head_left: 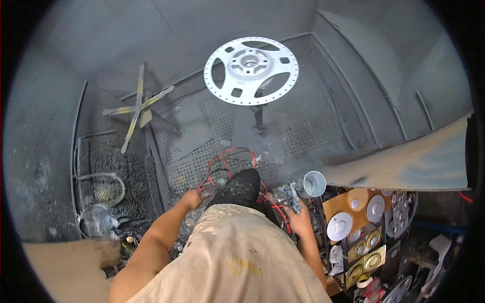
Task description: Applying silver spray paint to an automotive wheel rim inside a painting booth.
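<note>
My left hand (193, 198) is closed at the end of a loop of red and black hose (218, 160), left of my dark-clad leg. On the other side, my right hand (299, 218) is closed by a paint-crusted grey-blue object (293, 196), whose exact kind I cannot make out. Red hose also runs close to that hand. A pale cup (314, 184) stands just beyond it. Farther ahead, a round silver-white wheel disc (273, 67) with cutouts and small rim holes sits raised on a stand (258, 115).
A taped cross-shaped stand (137, 108) is at the left, above a coated floor mat (112, 159). Grey booth walls (242, 17) enclose the perforated floor (313, 121). At the right are a curved board (414, 156) and a rack holding several round discs (339, 226).
</note>
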The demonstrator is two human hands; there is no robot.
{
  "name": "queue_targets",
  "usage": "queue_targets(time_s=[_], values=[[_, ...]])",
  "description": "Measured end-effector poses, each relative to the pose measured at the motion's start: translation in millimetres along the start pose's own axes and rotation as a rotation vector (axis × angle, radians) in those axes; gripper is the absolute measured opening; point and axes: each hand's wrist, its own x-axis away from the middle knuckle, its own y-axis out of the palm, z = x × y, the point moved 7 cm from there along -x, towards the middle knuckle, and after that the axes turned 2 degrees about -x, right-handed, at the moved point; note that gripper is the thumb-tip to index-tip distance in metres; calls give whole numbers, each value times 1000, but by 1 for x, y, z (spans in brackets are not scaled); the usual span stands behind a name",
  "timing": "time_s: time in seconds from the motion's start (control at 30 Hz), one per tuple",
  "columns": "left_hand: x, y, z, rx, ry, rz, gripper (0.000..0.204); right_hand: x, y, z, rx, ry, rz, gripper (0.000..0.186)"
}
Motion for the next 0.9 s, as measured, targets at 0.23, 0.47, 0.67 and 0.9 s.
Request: queue_targets(time_s=[0.23,0.47,0.67,0.9], values=[[103,82,-95,19,-243,-44,43,-40,19,9,83,-159,-91,29],[159,-21,-10,471,-169,228,43,-69,81,-22,241,-156,-351,31],[256,44,-132,331,-557,210,46,-74,171,-16,428,-217,-654,33],[353,54,-161,716,-674,805,35,-39,306,11,716,-546,-862,28]])
